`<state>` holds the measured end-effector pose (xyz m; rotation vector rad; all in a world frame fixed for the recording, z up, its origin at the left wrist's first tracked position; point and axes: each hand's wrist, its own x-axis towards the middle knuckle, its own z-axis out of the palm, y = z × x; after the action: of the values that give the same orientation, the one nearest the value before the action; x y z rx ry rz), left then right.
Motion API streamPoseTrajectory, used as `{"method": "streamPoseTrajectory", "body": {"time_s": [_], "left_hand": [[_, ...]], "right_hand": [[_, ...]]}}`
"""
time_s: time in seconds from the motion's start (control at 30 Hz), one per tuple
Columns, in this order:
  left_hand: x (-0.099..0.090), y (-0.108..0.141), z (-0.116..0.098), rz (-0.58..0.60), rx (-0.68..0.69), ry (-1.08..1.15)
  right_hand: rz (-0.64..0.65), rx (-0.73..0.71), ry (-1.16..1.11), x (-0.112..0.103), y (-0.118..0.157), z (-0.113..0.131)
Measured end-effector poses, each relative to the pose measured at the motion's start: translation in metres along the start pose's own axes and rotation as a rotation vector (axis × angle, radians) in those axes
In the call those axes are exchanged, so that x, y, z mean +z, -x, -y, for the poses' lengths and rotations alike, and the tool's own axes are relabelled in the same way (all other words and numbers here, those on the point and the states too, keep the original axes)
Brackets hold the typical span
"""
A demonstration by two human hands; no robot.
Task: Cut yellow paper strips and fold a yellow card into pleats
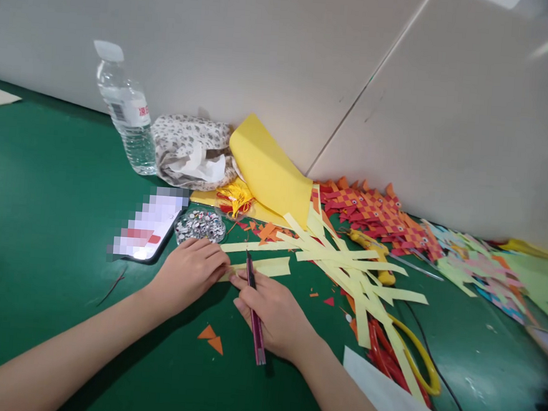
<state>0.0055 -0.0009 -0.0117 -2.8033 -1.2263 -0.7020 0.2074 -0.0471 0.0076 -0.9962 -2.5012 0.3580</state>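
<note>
Paper strip (269, 267)'s pinched by the left hand (193, 267) and right hand (273, 312), plus a cutter (256, 314)'s gripped in the latter too.

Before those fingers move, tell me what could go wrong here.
The right fingers hold a utility knife while working at a pale yellow paper strip close to the left fingers; if the blade is out, it might nick them or the paper. The googly eyes lie just beyond the left fingers, so a bump could scatter them. Pulling one of the crisscrossed strips could drag others along.
</note>
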Motion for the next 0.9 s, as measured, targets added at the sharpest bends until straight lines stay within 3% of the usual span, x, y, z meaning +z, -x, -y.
{"method": "streamPoseTrajectory", "body": {"time_s": [0.27, 0.43, 0.53, 0.73, 0.9], "left_hand": [[0.0, 0.001, 0.002, -0.011, 0.007, -0.012], [-0.002, 0.001, -0.001, -0.006, -0.006, -0.002], [-0.002, 0.001, -0.003, -0.023, 0.015, -0.031], [-0.003, 0.001, -0.006, -0.042, 0.075, -0.046], [-0.003, 0.002, -0.009, -0.038, 0.091, 0.012]], "right_hand": [[-0.04, -0.08, -0.007, -0.001, 0.0, 0.003], [-0.274, 0.059, 0.1, -0.003, 0.006, -0.005], [-0.256, 0.111, 0.145, -0.003, 0.006, -0.008], [-0.208, 0.046, 0.109, 0.0, 0.003, 0.0], [-0.282, 0.156, 0.04, 0.003, 0.006, -0.004]]}}
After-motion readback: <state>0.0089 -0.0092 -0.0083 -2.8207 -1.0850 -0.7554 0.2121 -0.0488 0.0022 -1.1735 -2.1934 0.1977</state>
